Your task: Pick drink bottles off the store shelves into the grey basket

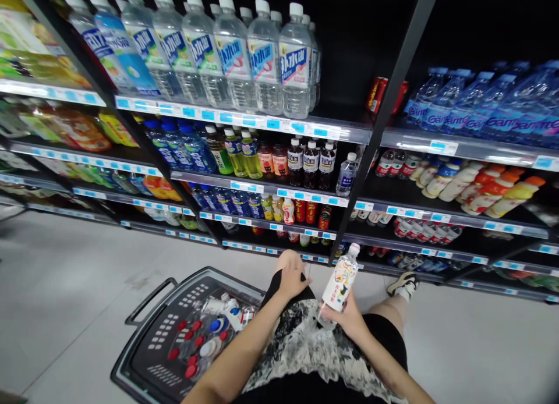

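My right hand (349, 321) is wrapped round the lower part of a water bottle (339, 280) with a pinkish cap and a white label with a colourful drawing. The bottle leans to the right above my lap. On my bent knee lies my left hand (292, 280), its fingers stretched out and nothing in it. Left of my legs, on the floor, stands a dark shopping basket (144, 334). Inside it are several bottles (205, 340) with red, blue and white caps, partly hidden by my left forearm.
Shelves of drinks (244, 124) stretch across in front of me. Large clear bottles (262, 60) line the top left shelf, and blue-capped water bottles (480, 104) stand at the upper right. The basket's handle (151, 299) sticks out to the left over the grey floor (65, 293).
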The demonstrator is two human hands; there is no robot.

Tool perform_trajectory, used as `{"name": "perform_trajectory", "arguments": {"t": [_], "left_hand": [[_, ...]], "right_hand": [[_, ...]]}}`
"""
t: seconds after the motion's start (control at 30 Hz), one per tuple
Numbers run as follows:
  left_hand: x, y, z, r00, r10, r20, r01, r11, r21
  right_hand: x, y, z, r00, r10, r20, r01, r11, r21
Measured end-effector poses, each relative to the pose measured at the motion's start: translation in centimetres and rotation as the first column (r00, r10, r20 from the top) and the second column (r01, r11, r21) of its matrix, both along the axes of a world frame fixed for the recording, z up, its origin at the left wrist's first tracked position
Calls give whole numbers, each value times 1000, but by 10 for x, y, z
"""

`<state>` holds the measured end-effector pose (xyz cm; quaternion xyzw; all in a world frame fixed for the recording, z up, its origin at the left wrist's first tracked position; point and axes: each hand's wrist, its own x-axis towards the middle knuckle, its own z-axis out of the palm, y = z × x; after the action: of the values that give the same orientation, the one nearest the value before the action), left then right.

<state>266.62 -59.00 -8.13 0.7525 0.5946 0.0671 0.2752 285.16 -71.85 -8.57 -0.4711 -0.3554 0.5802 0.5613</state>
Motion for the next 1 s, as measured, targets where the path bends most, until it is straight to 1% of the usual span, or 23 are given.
{"name": "perform_trajectory", "arguments": {"t": [0.03,0.07,0.1,0.17,0.2,0.27,0.33,0.37,0.43,0.5,0.57,0.6,0.67,0.7,0.73,0.83,0.9,1.0], "left_hand": [[-6,5,-13,987,71,-145,-72,997,-3],[-11,8,-24,965,113,-236,-119,993,-11],[-15,10,-35,948,136,-287,-148,989,-21],[-20,15,-50,939,156,-306,-170,985,-20],[-21,18,-54,938,167,-305,-180,984,-14],[-24,27,-56,932,206,-300,-219,976,-10],[-29,39,-55,923,271,-274,-272,962,35],[-33,46,-53,916,310,-255,-303,951,68],[-42,57,-50,902,377,-210,-355,925,136],[-52,63,-48,897,406,-174,-379,910,169],[-61,66,-47,897,413,-155,-383,904,188],[-64,66,-46,898,414,-150,-382,902,202],[-67,64,-43,895,421,-149,-383,895,228],[-67,63,-41,893,424,-149,-384,892,238],[-67,62,-40,893,425,-147,-384,891,244],[-65,60,-36,893,427,-140,-386,889,246],[-64,59,-35,897,419,-142,-377,891,251],[-63,59,-33,906,397,-143,-353,898,262]], "right_hand": [[4,2,-4,1000,-18,4,18,1000,1],[9,4,-8,1000,-25,10,25,1000,-1],[15,6,-12,999,-33,21,33,999,-1],[30,12,-21,995,-69,73,69,998,3],[39,16,-25,988,-101,119,100,995,13],[58,26,-30,955,-179,237,170,984,59],[82,40,-28,892,-248,377,215,968,128],[96,50,-24,846,-281,454,231,959,163],[125,71,-11,713,-341,612,262,940,219],[153,97,11,570,-371,733,269,927,260],[179,126,40,417,-428,802,318,895,312],[190,141,56,360,-453,815,340,878,338],[206,172,88,275,-470,838,366,858,361],[211,187,102,257,-454,853,372,861,346],[215,202,116,258,-426,867,376,871,316],[222,243,145,298,-367,881,394,888,237],[223,265,157,302,-363,881,413,883,222],[220,291,166,272,-387,881,450,860,239]]}}
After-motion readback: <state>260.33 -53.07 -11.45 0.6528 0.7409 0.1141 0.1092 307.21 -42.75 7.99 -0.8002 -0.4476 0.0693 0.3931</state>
